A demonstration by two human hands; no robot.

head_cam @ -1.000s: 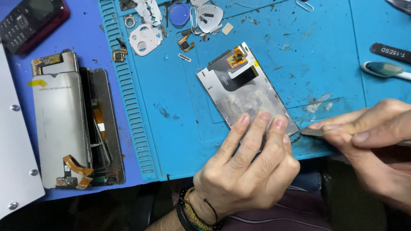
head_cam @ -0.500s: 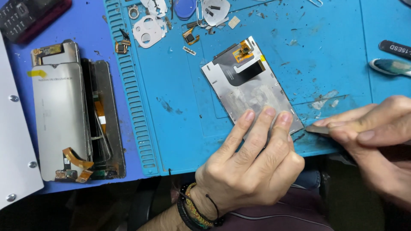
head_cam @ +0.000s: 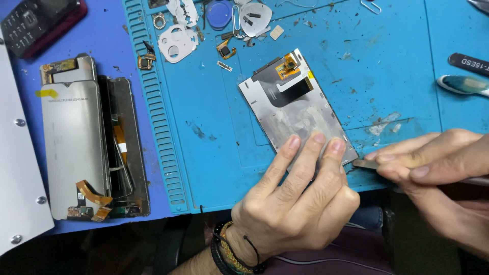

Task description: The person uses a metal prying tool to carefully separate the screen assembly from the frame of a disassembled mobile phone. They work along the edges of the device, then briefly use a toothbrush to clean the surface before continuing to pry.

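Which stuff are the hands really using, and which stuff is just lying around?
In use:
left hand pressing down on the silver screen panel
right hand holding a thin metal tool at the panel's corner

Lying about:
opened phone
keypad phone
toothbrush
small loose parts
blue mat

So my left hand comes up from the bottom of the frame, back of the hand facing up at me, knuckles bent a bit. Three fingers are stretched forward and spread slightly, tips pressed flat down, while the thumb is tucked underneath where I can't see it. There's a stack of braided bracelets round that wrist, plus a thin dark cord crossing the back of the hand.

My right hand comes in from the right edge, lying low and sideways, pointing left toward the other one. Its fingers are curled together into a tight pinch, thumb pressed against the forefinger. The two hands sit just beside each other, fingertips nearly meeting.
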